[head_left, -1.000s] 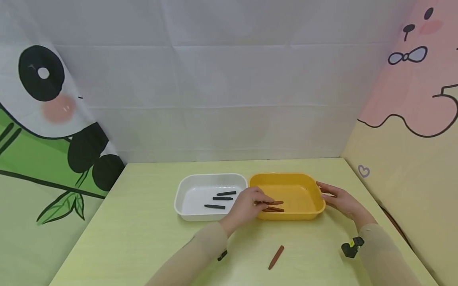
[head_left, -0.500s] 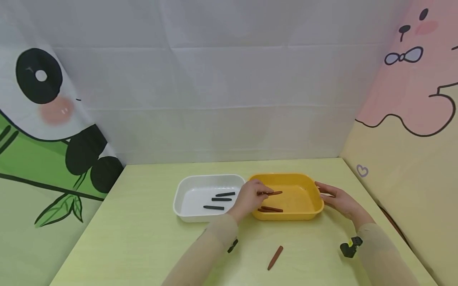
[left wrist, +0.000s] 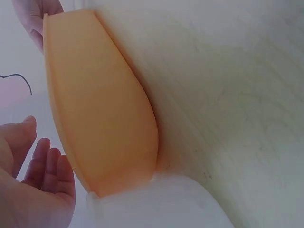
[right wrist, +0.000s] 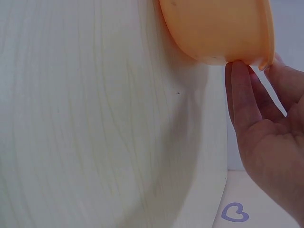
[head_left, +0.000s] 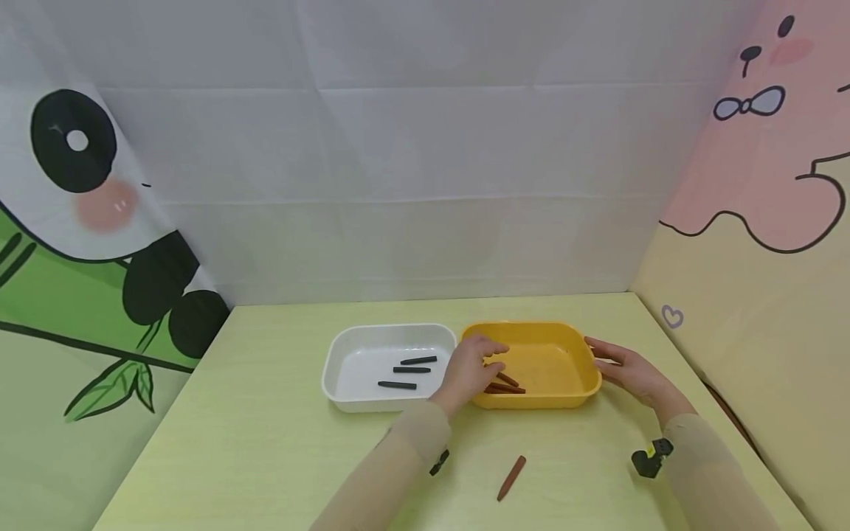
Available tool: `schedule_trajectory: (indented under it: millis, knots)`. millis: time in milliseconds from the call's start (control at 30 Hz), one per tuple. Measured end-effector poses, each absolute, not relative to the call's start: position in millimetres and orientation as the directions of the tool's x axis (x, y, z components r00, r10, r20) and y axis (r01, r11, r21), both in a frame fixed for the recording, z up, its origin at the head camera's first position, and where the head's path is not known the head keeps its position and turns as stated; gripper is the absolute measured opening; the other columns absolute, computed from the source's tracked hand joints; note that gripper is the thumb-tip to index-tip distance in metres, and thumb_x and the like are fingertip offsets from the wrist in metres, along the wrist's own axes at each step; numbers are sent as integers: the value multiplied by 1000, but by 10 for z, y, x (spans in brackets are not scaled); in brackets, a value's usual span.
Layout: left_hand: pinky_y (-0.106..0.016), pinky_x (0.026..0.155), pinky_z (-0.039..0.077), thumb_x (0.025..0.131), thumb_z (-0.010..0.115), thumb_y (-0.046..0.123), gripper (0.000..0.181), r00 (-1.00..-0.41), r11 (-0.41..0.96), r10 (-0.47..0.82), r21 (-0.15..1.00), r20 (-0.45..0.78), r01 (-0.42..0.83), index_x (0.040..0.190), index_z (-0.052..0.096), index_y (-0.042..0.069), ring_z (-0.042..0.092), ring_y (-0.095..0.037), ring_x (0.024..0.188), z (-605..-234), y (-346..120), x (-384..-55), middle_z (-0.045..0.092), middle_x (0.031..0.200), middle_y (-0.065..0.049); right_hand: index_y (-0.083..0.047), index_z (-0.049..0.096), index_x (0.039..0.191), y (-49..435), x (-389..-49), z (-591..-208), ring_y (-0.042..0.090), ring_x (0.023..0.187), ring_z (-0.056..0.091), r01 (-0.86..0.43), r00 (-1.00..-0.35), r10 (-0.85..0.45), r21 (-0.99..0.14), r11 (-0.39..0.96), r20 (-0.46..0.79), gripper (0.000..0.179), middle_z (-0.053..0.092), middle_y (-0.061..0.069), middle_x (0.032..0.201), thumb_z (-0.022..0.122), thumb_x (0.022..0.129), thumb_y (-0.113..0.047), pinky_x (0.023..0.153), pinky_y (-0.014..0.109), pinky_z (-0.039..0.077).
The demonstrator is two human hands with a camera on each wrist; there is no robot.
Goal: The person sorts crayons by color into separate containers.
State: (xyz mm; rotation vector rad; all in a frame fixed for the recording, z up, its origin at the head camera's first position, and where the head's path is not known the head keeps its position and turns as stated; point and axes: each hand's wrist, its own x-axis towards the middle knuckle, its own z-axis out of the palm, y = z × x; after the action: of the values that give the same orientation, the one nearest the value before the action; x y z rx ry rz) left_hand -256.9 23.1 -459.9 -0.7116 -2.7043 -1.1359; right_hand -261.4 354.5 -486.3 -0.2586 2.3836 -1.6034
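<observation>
In the head view my left hand (head_left: 473,369) hovers over the left end of the yellow tray (head_left: 551,402), its thumb and fingers apart with nothing between them. Just under it, several brown crayons (head_left: 508,389) lie in the tray, partly covered by the hand. The left wrist view shows the same hand (left wrist: 40,178) with loosely bent fingers beside the tray wall (left wrist: 104,104). At the tray's right end my right hand (head_left: 634,376) holds the rim. Its fingers (right wrist: 242,90) touch the outer wall and its thumb lies at the rim.
A white tray (head_left: 341,402) stands against the yellow one's left side, with three black crayons (head_left: 412,369) in it. One brown crayon (head_left: 511,479) lies on the table (head_left: 265,442) in front. A grey cloth wall (head_left: 425,243) closes off the back, with printed side walls.
My left hand has moved from the tray's front left corner slightly farther back and right, and has let go of a brown crayon. The right hand stays at the tray's end.
</observation>
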Motion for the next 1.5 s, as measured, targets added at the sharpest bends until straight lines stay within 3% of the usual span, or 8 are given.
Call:
schedule_trajectory:
  millis: [267,467,600,733,1233,1400,1500]
  knots:
    - [-23,80,53,90,74,13,31,-851,504,414,697,323,510,121,72,7,64,-23,93,-4614,242,-2370,66,110,-4,1,27,155,3546,-2616,-4859,46,138,33,8,-950,-288,-929,370,-123,62,24,29,156,55,103,-18,98,29,48]
    - [-18,78,53,90,74,11,39,-832,380,422,764,360,522,127,66,3,67,-23,96,-4651,221,-2201,65,111,-8,0,26,155,3537,-2611,-4850,46,138,32,11,-948,-291,-929,370,-127,63,24,29,156,56,103,-19,99,29,47]
    - [-20,85,51,89,76,14,40,-818,418,420,717,392,558,128,67,7,64,-18,100,-4686,205,-2085,67,110,-3,0,26,155,3533,-2606,-4844,46,138,32,14,-948,-292,-931,366,-129,63,24,29,156,56,103,-19,99,29,47]
    - [-23,84,49,88,77,19,42,-804,474,408,652,433,592,128,68,11,62,-13,98,-4710,195,-1977,69,110,3,1,26,155,3533,-2603,-4846,46,138,32,9,-949,-291,-931,366,-124,62,25,29,156,56,103,-18,98,27,47]
    - [-30,98,45,85,80,24,45,-762,488,501,593,411,641,126,68,9,58,-17,110,-4896,131,-1683,68,118,1,4,26,154,3533,-2605,-4849,42,135,37,-14,-948,-303,-933,361,-103,62,25,30,155,56,103,-18,96,25,48]
    - [-24,92,45,82,82,27,48,-744,503,553,562,375,657,126,70,12,56,-11,102,-4965,111,-1651,67,109,3,5,26,153,3533,-2613,-4859,42,134,38,-28,-945,-315,-937,349,-89,62,25,32,154,55,103,-16,96,26,49]
    - [-20,88,44,82,83,30,50,-746,521,572,552,340,651,127,70,15,54,-8,99,-4996,101,-1626,64,105,6,5,26,153,3541,-2620,-4869,31,132,46,-24,-946,-310,-936,352,-93,62,25,31,154,56,103,-17,95,24,48]
